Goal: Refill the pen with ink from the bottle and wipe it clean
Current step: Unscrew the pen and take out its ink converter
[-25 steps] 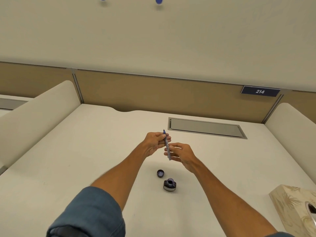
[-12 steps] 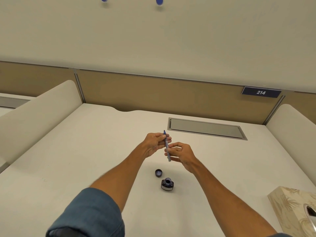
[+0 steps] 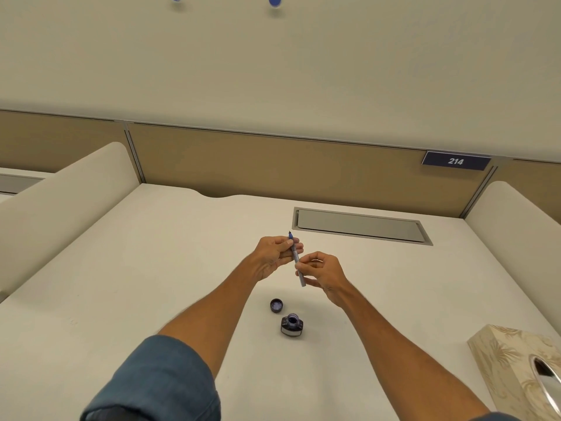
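Ink bottle (image 3: 291,325) uncapped on bench (image 3: 151,268), cap (image 3: 276,305) beside. Left hand (image 3: 274,255) and right hand (image 3: 318,273) both pinch pen (image 3: 296,259) aloft. Filling state unclear; wiping pending, tissue box (image 3: 516,369) untouched.

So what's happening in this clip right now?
A person is holding a pen in both hands above a desk, blue tip pointing away. The left hand pinches it near the tip and the right hand holds the lower barrel. Nearer the person, an open ink bottle stands on the desk with its cap lying beside it. A tissue box sits at the right edge. The pen is not in the ink.
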